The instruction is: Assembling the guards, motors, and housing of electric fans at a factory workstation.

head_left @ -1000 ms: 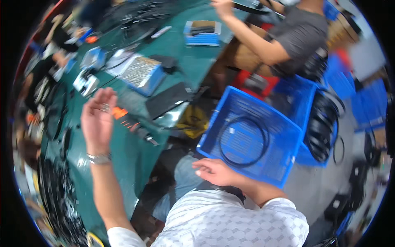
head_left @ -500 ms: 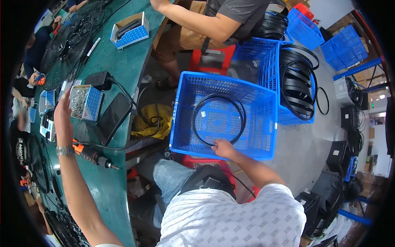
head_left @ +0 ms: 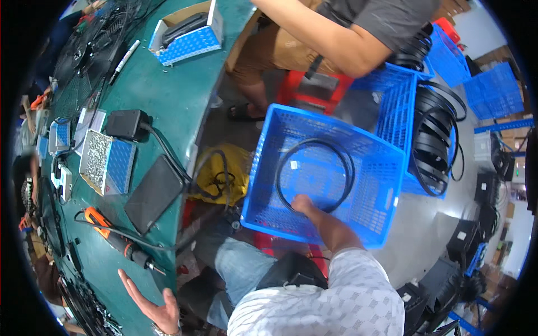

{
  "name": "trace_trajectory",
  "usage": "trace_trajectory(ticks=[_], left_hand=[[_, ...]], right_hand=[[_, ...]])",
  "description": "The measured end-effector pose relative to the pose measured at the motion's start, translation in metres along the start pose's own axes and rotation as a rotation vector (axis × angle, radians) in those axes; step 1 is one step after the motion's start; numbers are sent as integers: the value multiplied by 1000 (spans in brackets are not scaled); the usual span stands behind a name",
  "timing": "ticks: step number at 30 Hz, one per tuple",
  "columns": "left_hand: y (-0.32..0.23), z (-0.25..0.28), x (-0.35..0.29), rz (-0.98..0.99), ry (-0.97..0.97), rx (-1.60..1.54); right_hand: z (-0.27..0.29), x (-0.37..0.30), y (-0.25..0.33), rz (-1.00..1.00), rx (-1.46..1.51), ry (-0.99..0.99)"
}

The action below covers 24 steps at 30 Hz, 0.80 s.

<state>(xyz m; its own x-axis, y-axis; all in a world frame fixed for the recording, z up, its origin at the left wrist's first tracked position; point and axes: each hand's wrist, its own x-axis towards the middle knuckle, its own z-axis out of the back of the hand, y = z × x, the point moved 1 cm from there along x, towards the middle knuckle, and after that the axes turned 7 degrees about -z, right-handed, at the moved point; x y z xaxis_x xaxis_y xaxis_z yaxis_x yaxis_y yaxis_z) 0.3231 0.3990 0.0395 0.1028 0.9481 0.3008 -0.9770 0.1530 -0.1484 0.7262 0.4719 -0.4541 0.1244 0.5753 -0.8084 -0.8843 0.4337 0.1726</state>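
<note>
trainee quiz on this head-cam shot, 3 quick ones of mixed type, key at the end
1. Which hand is at the black loop in the nearest blue crate?
2. True or false: the left hand is holding the orange-and-black power tool.
3. The small metal parts sit in: A) a yellow bag; B) an open box; C) the nearest blue crate.

Key:
1. The right hand.
2. False: the left hand is open and the power tool lies on the table.
3. B.

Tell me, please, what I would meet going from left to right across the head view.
Box of small metal pieces, open left hand, yellow plastic, right hand, stack of black rings, rightmost blue crate.
</note>
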Motion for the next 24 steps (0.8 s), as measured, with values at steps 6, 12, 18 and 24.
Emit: trace_trajectory(ticks=[6,12,18,24], left_hand=[[20,-28,-16,285,182,-68],[33,-28,-26,329,461,56],[31,-23,-12,228,411,53],[32,-22,2,310,476,-7]], right_hand=[[-7,87,37,-97,113,-11],[-38,177,52,87,549,-150],[-17,187,75,78,537,-63],[-4,185,86,-1,532,-31]])
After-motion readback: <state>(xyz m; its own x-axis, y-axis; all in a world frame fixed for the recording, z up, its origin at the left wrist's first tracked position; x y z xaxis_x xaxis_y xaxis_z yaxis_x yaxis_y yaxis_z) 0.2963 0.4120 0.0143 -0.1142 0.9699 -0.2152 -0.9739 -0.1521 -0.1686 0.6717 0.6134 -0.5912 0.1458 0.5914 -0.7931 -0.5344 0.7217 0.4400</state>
